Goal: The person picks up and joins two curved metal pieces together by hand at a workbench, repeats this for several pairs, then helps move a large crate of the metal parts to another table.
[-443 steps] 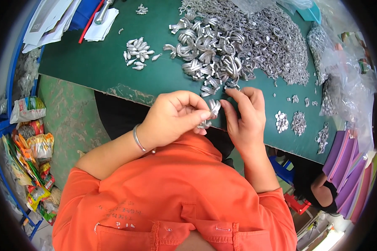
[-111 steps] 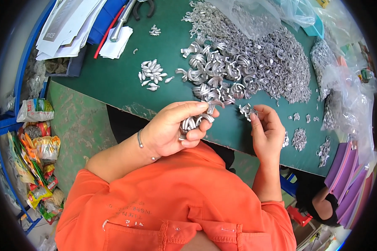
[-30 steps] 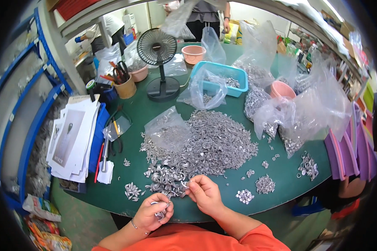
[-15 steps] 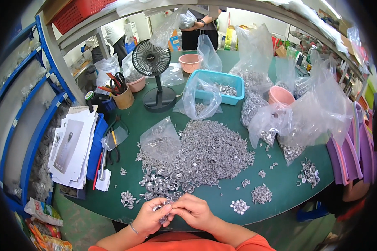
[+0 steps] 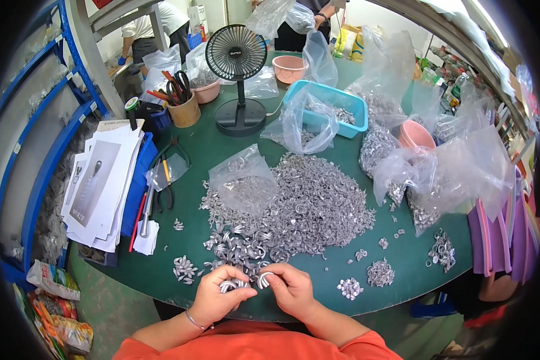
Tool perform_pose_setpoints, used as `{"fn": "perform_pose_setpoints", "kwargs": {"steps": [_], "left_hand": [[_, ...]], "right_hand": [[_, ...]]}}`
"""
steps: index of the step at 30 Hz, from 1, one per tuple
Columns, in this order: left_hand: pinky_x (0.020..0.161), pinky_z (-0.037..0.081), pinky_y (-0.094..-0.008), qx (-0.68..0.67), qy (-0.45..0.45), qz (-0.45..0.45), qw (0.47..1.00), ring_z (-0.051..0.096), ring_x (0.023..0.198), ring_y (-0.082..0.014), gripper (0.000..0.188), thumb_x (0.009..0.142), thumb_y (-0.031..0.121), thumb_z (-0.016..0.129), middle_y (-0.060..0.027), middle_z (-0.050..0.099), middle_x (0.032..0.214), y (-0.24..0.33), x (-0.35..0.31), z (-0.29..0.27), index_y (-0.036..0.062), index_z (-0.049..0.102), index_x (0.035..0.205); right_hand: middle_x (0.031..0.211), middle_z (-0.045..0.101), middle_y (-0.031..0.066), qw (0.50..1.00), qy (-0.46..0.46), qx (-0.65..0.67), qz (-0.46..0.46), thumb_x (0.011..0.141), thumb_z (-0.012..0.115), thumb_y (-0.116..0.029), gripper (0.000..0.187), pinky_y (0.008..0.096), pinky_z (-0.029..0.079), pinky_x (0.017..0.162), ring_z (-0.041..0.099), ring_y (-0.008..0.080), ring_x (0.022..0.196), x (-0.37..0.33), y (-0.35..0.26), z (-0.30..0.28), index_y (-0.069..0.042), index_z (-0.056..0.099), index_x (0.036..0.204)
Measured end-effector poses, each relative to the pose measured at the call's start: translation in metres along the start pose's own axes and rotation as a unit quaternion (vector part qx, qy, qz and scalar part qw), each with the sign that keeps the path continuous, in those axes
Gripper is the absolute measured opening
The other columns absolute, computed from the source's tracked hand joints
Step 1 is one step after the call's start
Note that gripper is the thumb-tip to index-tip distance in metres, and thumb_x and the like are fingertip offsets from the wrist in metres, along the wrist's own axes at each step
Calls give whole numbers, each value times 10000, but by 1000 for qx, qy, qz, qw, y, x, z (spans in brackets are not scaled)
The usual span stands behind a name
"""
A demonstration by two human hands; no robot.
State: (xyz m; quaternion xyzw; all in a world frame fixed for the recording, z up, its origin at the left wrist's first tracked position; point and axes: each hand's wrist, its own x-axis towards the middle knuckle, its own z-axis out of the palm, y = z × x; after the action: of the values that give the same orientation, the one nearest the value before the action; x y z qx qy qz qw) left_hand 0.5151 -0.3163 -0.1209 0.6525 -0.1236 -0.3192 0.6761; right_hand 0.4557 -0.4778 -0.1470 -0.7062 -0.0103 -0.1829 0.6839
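Note:
My left hand [image 5: 217, 295] is closed around several shiny silver curved metal pieces [image 5: 228, 285] at the near edge of the table. Just to its right, a C-shaped metal piece [image 5: 263, 279] is pinched between thumb and finger of my right hand [image 5: 293, 293]. Directly beyond both hands lie larger curved metal pieces [image 5: 237, 245], which run into a broad heap of small grey metal parts [image 5: 324, 201]. A clear plastic bag [image 5: 244, 180] rests on the heap's left side. Small separate piles of silver pieces [image 5: 185, 270] and parts [image 5: 350, 288] flank my hands.
A black fan [image 5: 236, 54], a blue bin [image 5: 357, 111] and a pink bowl [image 5: 290, 69] stand farther back. Filled plastic bags [image 5: 381, 147] crowd the right. Papers [image 5: 99, 186], pliers [image 5: 169, 198] and a tool cup [image 5: 184, 111] are at left. Two people are in the background.
My hands have moved apart, and a C-shaped metal piece now shows in my right fingers. The whole view has shifted slightly.

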Motion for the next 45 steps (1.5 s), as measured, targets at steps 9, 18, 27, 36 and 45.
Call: {"fn": "perform_pose_setpoints", "kwargs": {"steps": [9,18,27,36,45], "left_hand": [[433,376,-168,-66,-62,-106,990,493,511,-54,172,799,135,627,-23,573,691,3,8,0,19,594,922],[448,409,-194,12,6,61,998,523,543,-89,88,748,-9,632,-60,545,762,8,12,-1,-7,559,797],[402,358,-174,-67,-11,13,998,476,469,-52,82,789,85,627,-20,549,620,4,11,1,13,589,790],[405,373,-190,21,-15,-43,999,486,484,-69,115,800,101,612,-42,561,636,10,14,-3,-7,579,822],[404,376,-199,-160,-39,-39,986,480,485,-85,157,833,138,579,-63,560,676,3,7,-2,-15,570,867]], "right_hand": [[793,576,102,973,-7,-130,-190,703,568,99,256,274,482,579,585,219,675,6,1,-1,-26,607,923],[866,561,100,997,15,-11,-81,777,585,37,232,214,451,588,546,108,681,-4,10,5,13,523,999],[831,570,118,992,3,-53,-117,722,641,17,178,270,463,569,570,212,692,2,2,4,-8,549,872],[897,549,107,989,-6,-108,-99,725,644,8,219,267,478,569,576,184,688,1,1,3,-15,561,926],[920,570,101,998,-49,21,-21,770,621,-18,143,219,457,618,559,122,734,2,9,-3,20,561,894]]}}
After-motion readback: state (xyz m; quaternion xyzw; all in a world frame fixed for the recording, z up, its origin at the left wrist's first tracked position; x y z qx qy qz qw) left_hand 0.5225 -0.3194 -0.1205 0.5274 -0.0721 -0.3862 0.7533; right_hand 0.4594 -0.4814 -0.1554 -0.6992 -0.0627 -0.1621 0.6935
